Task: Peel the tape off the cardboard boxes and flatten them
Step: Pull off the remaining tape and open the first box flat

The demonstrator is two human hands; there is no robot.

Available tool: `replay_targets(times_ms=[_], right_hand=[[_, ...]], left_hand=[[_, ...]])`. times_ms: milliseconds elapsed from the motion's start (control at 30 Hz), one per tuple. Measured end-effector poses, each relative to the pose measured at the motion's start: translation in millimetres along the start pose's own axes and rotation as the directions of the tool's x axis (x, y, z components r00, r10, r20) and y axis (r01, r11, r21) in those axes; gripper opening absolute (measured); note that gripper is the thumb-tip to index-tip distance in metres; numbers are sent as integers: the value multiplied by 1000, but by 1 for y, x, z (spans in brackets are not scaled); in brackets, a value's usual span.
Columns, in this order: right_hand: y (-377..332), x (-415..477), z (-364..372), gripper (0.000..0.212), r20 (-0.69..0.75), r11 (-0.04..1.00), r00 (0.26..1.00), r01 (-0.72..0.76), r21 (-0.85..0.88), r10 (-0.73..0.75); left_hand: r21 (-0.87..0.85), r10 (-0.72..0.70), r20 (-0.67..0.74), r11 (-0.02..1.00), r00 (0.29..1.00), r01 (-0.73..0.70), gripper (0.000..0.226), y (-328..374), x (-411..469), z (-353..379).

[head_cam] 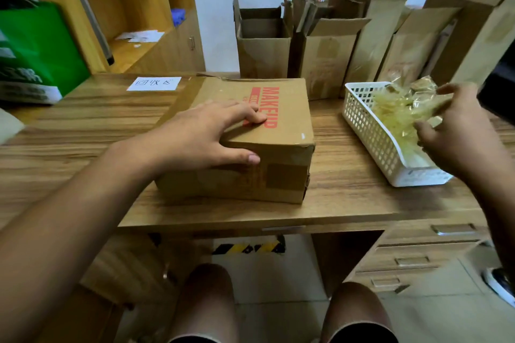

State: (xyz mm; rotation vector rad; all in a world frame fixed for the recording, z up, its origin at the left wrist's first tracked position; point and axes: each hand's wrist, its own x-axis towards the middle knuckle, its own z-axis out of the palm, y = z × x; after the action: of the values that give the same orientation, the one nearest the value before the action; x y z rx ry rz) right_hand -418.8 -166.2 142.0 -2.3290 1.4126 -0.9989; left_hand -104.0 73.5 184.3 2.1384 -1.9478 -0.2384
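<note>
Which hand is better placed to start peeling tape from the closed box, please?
Left, probably: the left hand rests on the cardboard box, thumb on its front face, while the right hand holds peeled tape over the white basket.

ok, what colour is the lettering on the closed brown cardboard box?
Red block lettering on the brown cardboard box; head view.
</note>
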Motion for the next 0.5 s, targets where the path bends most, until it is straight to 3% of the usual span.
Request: replay_targets(times_ms=[67,200,333,400,500], right_hand=[[0,-2,-2,51,3,997,999,-48,61,48],[-1,-6,-7,41,-42,993,999,-7,-117,2],[-1,-8,-14,66,-33,984,999,-41,-172,36],[-4,-10,-17,70,-97,986,995,-51,-156,36],[-16,-17,-17,52,-269,996,959,77,-43,-86]], left_hand=[[-5,3,8,1000,1000,-3,84,0,0,0],[-21,3,17,1000,1000,-3,81,-3,0,-1],[-55,26,56,998,998,-23,77,-11,-2,-3],[-74,27,97,997,995,-20,74,-15,-4,-7],[-82,69,145,995,987,-57,67,-19,-8,-14]])
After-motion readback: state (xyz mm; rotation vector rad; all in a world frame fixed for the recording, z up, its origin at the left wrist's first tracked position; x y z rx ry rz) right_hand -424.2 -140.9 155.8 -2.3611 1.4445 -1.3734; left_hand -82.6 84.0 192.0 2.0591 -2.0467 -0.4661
